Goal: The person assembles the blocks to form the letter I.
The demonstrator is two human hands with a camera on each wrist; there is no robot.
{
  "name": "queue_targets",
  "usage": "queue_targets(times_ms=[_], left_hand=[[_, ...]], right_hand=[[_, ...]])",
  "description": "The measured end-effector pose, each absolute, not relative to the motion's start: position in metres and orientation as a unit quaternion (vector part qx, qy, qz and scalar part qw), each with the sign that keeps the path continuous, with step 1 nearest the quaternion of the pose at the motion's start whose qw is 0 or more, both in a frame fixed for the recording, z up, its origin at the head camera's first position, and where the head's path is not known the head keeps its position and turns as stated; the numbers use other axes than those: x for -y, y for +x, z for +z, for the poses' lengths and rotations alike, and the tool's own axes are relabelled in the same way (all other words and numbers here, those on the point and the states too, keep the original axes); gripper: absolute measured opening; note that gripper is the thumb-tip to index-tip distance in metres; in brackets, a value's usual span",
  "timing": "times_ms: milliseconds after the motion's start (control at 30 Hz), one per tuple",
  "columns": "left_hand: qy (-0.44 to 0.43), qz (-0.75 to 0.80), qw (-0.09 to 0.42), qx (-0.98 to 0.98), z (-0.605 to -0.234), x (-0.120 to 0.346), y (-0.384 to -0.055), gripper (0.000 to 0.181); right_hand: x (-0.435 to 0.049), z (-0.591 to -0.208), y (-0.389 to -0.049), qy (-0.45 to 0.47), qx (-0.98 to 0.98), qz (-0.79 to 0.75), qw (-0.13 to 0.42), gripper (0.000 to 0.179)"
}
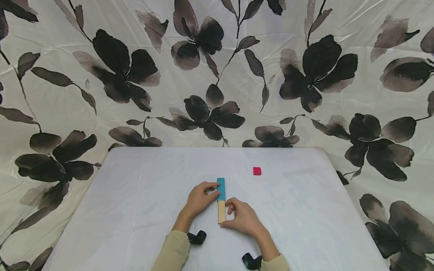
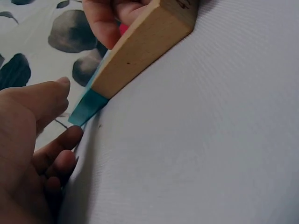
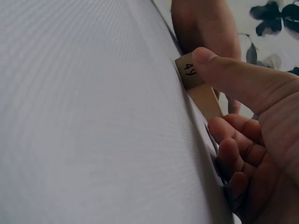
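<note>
A blue block point(image 1: 221, 189) and a plain wooden block point(image 1: 221, 212) lie end to end in one line on the white table, the blue one farther away. My left hand point(image 1: 200, 198) is at the blue block's left side, thumb and index fingertips right at its edge and set apart. On the other side, my right hand point(image 1: 245, 217) has its thumb at the wooden block's near end and its index fingertip by the right side, near the joint. In the right wrist view the thumb partly covers that end face point(image 3: 188, 71), which bears dark digits.
A red cube point(image 1: 257, 171) sits by itself farther back, right of the blocks. The white tabletop point(image 1: 142, 210) ends at a straight back edge, with a flower-printed cloth point(image 1: 257, 22) hanging behind. Dark wrist devices point(image 1: 197, 238) show at both sleeves.
</note>
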State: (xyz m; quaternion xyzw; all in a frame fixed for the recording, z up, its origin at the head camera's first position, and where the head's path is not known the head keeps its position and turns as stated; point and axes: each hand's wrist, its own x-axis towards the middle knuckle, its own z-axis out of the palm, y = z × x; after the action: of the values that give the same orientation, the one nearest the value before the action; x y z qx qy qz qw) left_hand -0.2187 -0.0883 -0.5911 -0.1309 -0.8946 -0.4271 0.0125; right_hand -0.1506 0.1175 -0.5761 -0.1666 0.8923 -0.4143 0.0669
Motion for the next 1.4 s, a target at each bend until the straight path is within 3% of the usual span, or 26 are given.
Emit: queue_targets(times_ms=[467,1400], left_hand=[[-0.165,-0.436,0.004,0.885,-0.592,0.094,-0.205,0.038],[-0.173,-0.382,0.042,0.907,-0.596,0.091,-0.192,0.039]], right_hand=[[-0.121,-0.575,-0.149,-0.164,-0.874,-0.448,0.089,0.059],[-0.123,-0.578,-0.15,-0.166,-0.867,-0.46,0.091,0.051]])
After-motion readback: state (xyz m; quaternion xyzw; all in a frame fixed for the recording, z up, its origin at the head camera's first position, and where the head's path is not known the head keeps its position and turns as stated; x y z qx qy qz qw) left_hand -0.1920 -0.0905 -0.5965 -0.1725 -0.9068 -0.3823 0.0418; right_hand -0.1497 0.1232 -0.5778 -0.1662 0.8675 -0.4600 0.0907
